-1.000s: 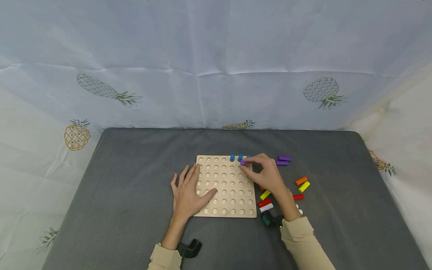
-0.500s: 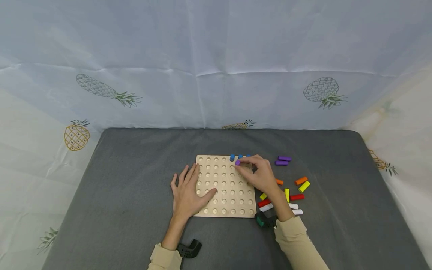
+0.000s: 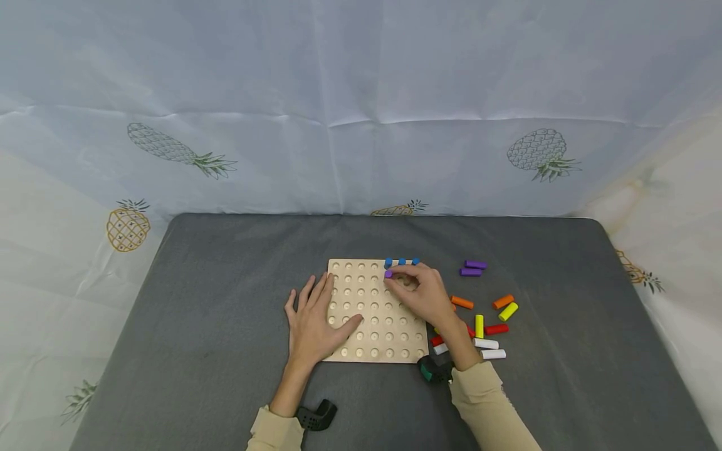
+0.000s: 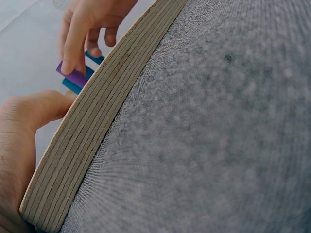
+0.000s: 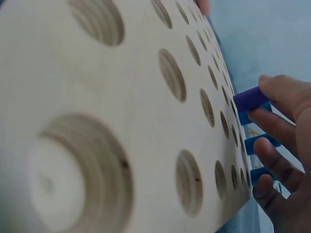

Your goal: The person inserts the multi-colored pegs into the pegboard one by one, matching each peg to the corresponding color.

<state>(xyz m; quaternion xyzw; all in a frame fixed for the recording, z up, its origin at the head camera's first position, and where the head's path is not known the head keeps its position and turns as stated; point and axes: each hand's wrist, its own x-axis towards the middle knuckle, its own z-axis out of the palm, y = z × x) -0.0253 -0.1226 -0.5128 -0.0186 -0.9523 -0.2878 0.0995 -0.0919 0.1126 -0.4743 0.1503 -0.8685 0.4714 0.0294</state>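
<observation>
The right hand (image 3: pixel 425 291) pinches a purple peg (image 3: pixel 388 274) between thumb and index finger; the gap between these two is narrow, set to the peg's width. The remaining fingers are bent beside it, near the blue pegs (image 3: pixel 388 262). The held peg's lower end is at the surface of the wooden board (image 3: pixel 368 344), just on the near side of the leftmost blue peg; whether it is seated in a hole cannot be told. Three blue pegs stand in the far row, at its right end.

The left hand (image 3: pixel 316 329) lies across the board's left edge, fingers extended and spread, thumb resting on the upper face.

To the right of the board, on the gray table (image 3: pixel 225 351), lie two loose purple pegs (image 3: pixel 476 265). Nearer are orange pegs (image 3: pixel 462 302), yellow pegs (image 3: pixel 479 326), red pegs (image 3: pixel 496 329) and white pegs (image 3: pixel 486 344), some partly hidden by the right forearm.
</observation>
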